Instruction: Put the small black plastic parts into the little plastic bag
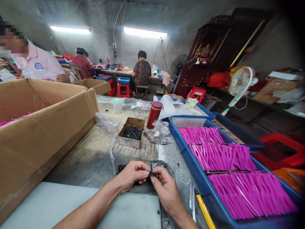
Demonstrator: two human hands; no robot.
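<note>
As L fingers (143,174) & R fingers (155,182) pinch sth dark (150,172), stained tbl (90,159), wall (105,47) (grey).

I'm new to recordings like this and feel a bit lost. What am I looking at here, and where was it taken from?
There is no machine here: these are a person's bare hands. The single picture comes from a camera worn on that person's head, looking forward and down.

The left hand and right hand meet above the table, pinching a dark bit between their fingertips. It is too small to identify.

Just beyond stand a small box of dark pieces and a red flask. At left is a large carton; at right, a blue tray holds rows of purple strips. Other people sit farther back.
</note>
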